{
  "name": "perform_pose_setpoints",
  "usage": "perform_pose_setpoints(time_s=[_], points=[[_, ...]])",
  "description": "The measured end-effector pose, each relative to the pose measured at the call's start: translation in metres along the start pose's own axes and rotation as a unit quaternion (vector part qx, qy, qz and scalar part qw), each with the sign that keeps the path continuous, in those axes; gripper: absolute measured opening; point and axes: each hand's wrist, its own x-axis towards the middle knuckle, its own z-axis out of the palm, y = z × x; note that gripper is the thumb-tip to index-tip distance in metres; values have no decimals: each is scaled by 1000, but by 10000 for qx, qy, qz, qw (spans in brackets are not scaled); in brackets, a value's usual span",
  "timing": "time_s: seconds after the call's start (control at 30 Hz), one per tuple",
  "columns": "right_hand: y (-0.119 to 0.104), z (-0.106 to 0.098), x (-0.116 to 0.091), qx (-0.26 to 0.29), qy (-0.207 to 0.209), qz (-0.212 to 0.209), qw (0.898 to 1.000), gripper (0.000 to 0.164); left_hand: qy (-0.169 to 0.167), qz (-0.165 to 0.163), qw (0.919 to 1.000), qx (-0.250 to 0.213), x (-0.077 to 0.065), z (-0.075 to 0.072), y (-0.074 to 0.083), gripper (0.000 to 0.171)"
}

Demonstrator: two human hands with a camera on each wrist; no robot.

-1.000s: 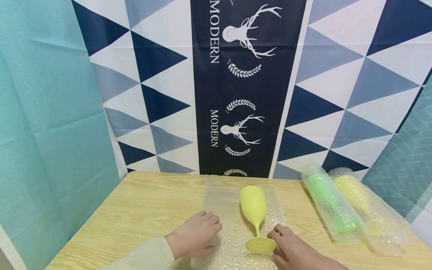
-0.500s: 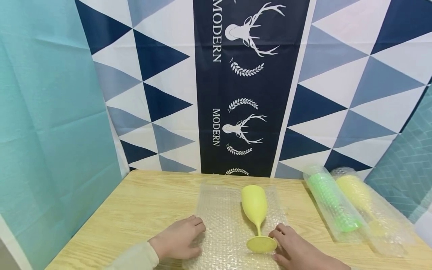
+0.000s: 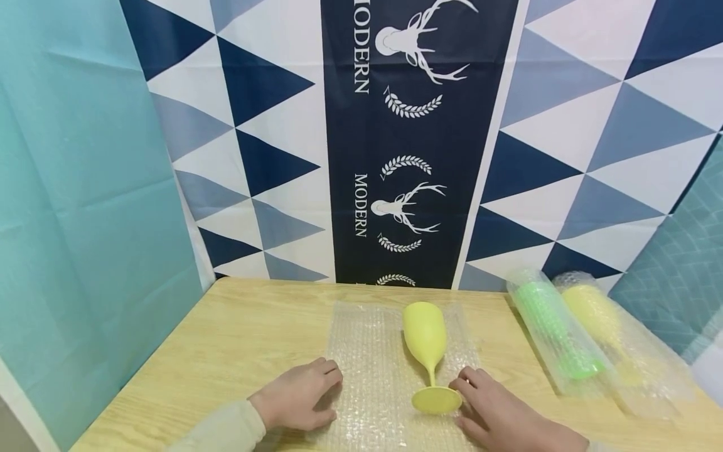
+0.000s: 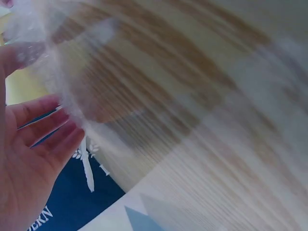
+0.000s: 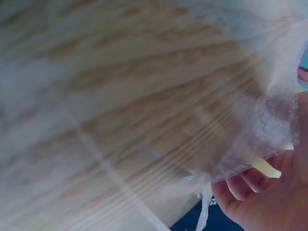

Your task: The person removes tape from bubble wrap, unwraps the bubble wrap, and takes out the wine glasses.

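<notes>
A yellow plastic goblet (image 3: 425, 333) lies on its side on a sheet of bubble wrap (image 3: 369, 376), its bowl toward the wall and its round foot toward me. At the wrap's left edge rests my left hand (image 3: 299, 395), fingers loosely bent. The left wrist view shows its fingers (image 4: 43, 127) touching the wrap's edge, with a gap to the thumb. My right hand (image 3: 499, 408) is beside the goblet's foot, fingertips close to it; whether they touch the foot I cannot tell. In the right wrist view, relaxed fingers (image 5: 245, 185) lie along the wrap's edge.
A green goblet (image 3: 556, 333) and another yellow goblet (image 3: 599, 320), each in bubble wrap, lie at the right of the wooden table (image 3: 226, 339). A patterned cloth (image 3: 407, 125) hangs behind, with a teal cloth (image 3: 85, 188) at the left.
My left hand has moved left, and the wrap's left side has shifted left and lies flatter. My right hand and the goblet stay nearly in place; the view has tilted slightly.
</notes>
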Motion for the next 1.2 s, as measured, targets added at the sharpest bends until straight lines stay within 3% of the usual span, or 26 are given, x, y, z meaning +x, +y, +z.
perform_pose_setpoints(time_s=[0.1, 0.43, 0.67, 0.87, 1.2], points=[[-1, -1, 0, -100, 16, -39, 9999, 30, 107, 133, 9996, 244, 1, 1, 0, 39], [1, 0, 1, -396, 366, -321, 9980, 28, 185, 337, 9984, 405, 7, 1, 3, 23], [1, -2, 1, -191, 99, -240, 9995, 30, 355, 558, 9962, 573, 5, 5, 0, 25], [3, -3, 3, -163, -96, -434, 9989, 30, 460, 739, 9942, 629, 5, 9, -1, 24], [9, 1, 7, -497, 143, -750, 9958, 32, 512, 779, 9907, 991, 7, 5, -4, 26]])
